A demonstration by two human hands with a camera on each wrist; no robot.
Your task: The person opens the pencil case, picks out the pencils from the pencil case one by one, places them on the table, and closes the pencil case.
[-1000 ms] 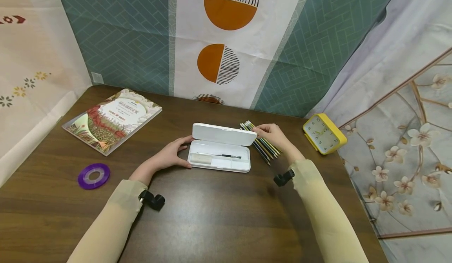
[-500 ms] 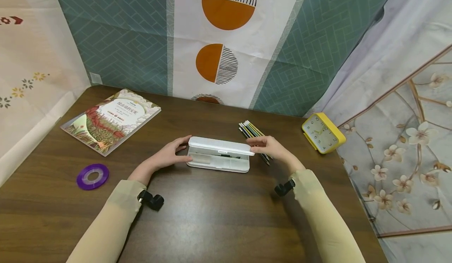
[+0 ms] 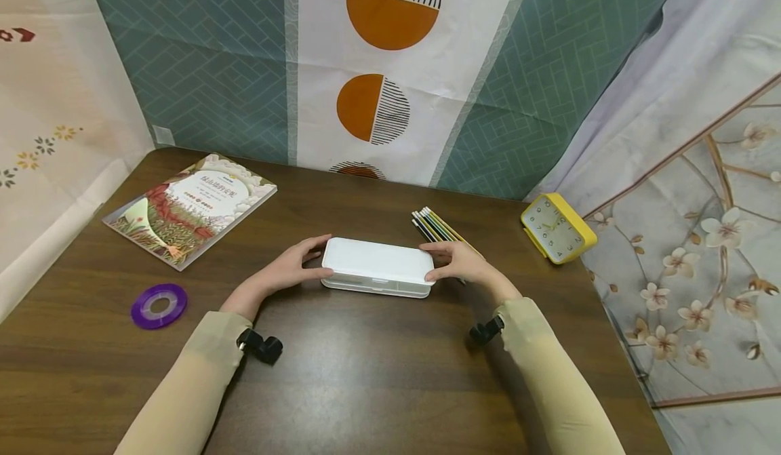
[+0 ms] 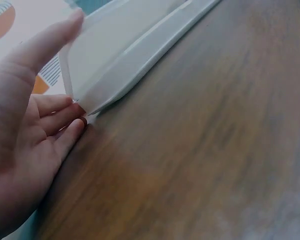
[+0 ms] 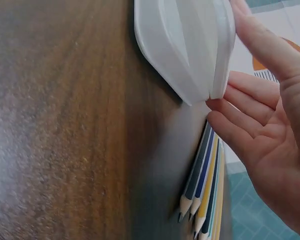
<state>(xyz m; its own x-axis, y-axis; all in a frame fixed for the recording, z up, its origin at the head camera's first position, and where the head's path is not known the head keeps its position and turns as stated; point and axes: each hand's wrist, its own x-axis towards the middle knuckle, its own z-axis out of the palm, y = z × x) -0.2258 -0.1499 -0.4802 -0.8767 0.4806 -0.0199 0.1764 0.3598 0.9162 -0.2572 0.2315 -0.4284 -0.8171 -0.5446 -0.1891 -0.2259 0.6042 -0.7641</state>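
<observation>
A white pencil case [image 3: 378, 262] lies on the table with its lid lowered almost onto its base; a narrow gap shows along the front. My left hand [image 3: 287, 268] holds its left end, thumb at the front and fingers round the back. At the opposite end my right hand [image 3: 460, 265] grips the lid [image 5: 222, 50], thumb near the front corner and fingers behind. In the right wrist view the lid still stands apart from the base [image 5: 162, 45]. What lies inside the case is hidden. Several pencils [image 3: 436, 221] lie just behind my right hand.
On the wooden table [image 3: 342, 387], a picture book [image 3: 195, 204] lies at the back left. A purple roll of tape [image 3: 142, 309] is nearer on the left. A yellow alarm clock [image 3: 558, 228] stands at the right edge. Patterned cloth [image 3: 213, 68] hangs behind.
My right hand has swung the pencil case's lid forward and down, from upright to nearly closed, covering the brush and eraser inside. My left hand has stayed at the left end.
</observation>
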